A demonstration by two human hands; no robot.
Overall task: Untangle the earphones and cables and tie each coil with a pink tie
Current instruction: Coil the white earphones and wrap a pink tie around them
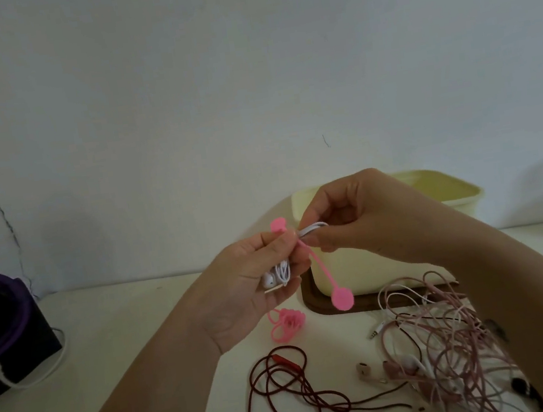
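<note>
Head view, left hand [248, 278] grips earphone coil [280, 273], right hand [361, 214] pinches it, cream box [368, 272] interior hidden

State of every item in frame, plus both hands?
White earphones: coiled, gripped by left hand.
Pink tie: across the coil, ends free, unfastened.
Right hand: pinches the coil's top loop.
Spare ties: bunched on table.
Red cable: loose on table, untied.
Pink-white tangle: tangled, untied.
</note>
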